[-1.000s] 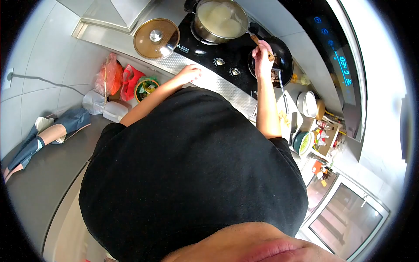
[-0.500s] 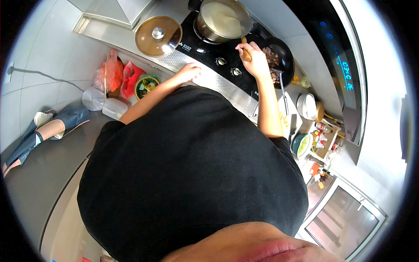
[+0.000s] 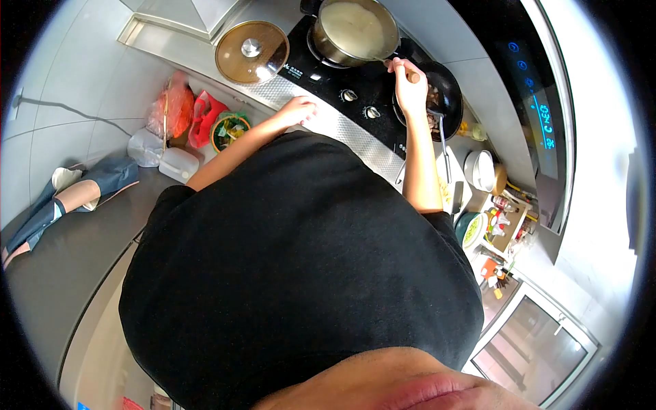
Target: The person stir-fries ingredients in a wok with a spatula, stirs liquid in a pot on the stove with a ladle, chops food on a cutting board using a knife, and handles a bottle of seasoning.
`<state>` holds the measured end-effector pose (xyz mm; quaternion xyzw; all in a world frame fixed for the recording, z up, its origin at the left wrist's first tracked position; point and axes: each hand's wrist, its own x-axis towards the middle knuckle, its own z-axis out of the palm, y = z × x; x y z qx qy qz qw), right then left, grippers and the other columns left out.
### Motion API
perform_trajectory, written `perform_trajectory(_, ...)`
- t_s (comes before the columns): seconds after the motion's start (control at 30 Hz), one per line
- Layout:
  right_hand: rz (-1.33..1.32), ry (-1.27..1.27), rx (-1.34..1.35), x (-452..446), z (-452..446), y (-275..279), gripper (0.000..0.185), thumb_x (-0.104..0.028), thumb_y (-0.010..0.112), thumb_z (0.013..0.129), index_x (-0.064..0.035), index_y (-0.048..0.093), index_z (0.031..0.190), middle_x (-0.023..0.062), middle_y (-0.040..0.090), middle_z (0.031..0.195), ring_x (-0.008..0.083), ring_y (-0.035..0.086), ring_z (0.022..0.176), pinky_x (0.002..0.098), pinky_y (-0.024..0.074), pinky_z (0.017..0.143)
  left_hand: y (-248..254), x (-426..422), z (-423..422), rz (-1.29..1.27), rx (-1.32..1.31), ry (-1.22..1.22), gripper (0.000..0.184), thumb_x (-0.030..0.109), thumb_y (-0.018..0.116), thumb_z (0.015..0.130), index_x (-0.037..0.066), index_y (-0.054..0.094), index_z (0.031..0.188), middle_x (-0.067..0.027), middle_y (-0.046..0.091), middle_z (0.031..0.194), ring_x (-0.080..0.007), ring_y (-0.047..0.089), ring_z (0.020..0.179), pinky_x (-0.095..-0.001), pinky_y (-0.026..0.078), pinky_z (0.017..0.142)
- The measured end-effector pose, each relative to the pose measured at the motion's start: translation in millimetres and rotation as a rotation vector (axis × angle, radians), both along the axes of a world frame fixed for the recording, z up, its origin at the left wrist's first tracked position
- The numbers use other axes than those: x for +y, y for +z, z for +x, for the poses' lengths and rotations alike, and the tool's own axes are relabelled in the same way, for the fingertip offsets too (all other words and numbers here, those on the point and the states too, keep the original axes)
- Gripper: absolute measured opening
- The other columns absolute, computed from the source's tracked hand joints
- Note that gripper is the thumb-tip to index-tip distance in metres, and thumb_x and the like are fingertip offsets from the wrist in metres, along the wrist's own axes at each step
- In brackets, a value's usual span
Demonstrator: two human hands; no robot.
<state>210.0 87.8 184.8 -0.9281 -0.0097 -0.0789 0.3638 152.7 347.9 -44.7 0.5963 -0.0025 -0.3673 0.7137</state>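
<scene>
My right hand [image 3: 411, 87] is closed round the wooden grip of a long-handled utensil [image 3: 413, 77]. The utensil reaches toward the steel pot [image 3: 314, 42] on the stove; its head is hidden. Pale, cloudy liquid [image 3: 355, 31] fills much of the pot. Below my right forearm and hand sits a black wok [image 3: 451, 92] with browned meat pieces [image 3: 433, 123] and a metal-handled turner [image 3: 443, 140] in it. My left hand [image 3: 298, 111] hovers by the counter's front edge, fingers loosely curled in, nothing visible in them. A brown glass lid [image 3: 236, 58] lies on the counter beyond it.
Stove knobs [image 3: 371, 111] face me between my hands. Bags [image 3: 171, 106] and a green-lined basket [image 3: 229, 130] are at the left. White bowls [image 3: 480, 169], a bowl of chopped greens [image 3: 473, 229] and a seasoning rack [image 3: 509, 225] are on the right.
My right hand has turned and shifted slightly right with the utensil, whose grip now points more to the right. My left hand has barely moved.
</scene>
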Motion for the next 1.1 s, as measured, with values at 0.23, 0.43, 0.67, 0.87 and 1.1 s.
perform_trajectory(0.23,0.989,-0.262,0.194,3,2,-38,0.027,-0.028,0.057,0.104,-0.0104,0.059,0.083,-0.0031,0.042,0.061,0.0077,0.037,0.05,0.0241,0.0294,0.047,3,-4,-1,0.011,0.023,-0.007,0.025,0.021,0.055,0.101,0.004,0.067,0.115,-0.0048,0.074,0.101,-0.0114,0.065,0.076,-0.0256,0.051,0.059)
perform_trajectory(0.43,1.365,-0.338,0.127,3,-10,-48,0.025,-0.031,0.058,0.104,-0.0106,0.058,0.089,-0.0006,0.047,0.063,0.0113,0.043,0.053,0.0261,0.0372,0.052,5,-4,-2,0.025,0.028,0.004,0.025,0.018,0.054,0.099,0.003,0.068,0.115,-0.0058,0.074,0.102,-0.0116,0.066,0.075,-0.0258,0.051,0.058)
perform_trajectory(0.67,1.202,-0.242,-0.108,14,-18,-37,0.025,-0.029,0.056,0.106,-0.0068,0.064,0.098,-0.0009,0.05,0.065,0.0103,0.049,0.057,0.0244,0.0396,0.053,20,-1,-3,0.052,0.052,-0.018,0.026,0.016,0.053,0.101,0.003,0.066,0.119,-0.006,0.072,0.104,-0.0112,0.063,0.076,-0.0246,0.052,0.059)
perform_trajectory(0.87,0.566,-0.062,-0.25,22,-32,-32,0.018,-0.018,0.056,0.107,-0.0057,0.07,0.11,-0.0004,0.058,0.071,0.007,0.054,0.061,0.0216,0.0402,0.057,18,-2,-5,0.045,0.049,-0.03,0.026,0.015,0.053,0.102,0.003,0.067,0.12,-0.0056,0.072,0.103,-0.0106,0.062,0.076,-0.0241,0.051,0.059)
perform_trajectory(1.1,-0.074,0.14,-0.429,38,-35,-34,0.022,-0.004,0.073,0.09,-0.0158,0.072,0.108,0.0106,0.058,0.083,0.0284,0.064,0.074,0.0365,0.0537,0.07,24,2,-8,0.071,0.059,-0.093,0.024,0.015,0.052,0.105,0.005,0.066,0.122,-0.0048,0.07,0.105,-0.0098,0.061,0.08,-0.0234,0.052,0.063)
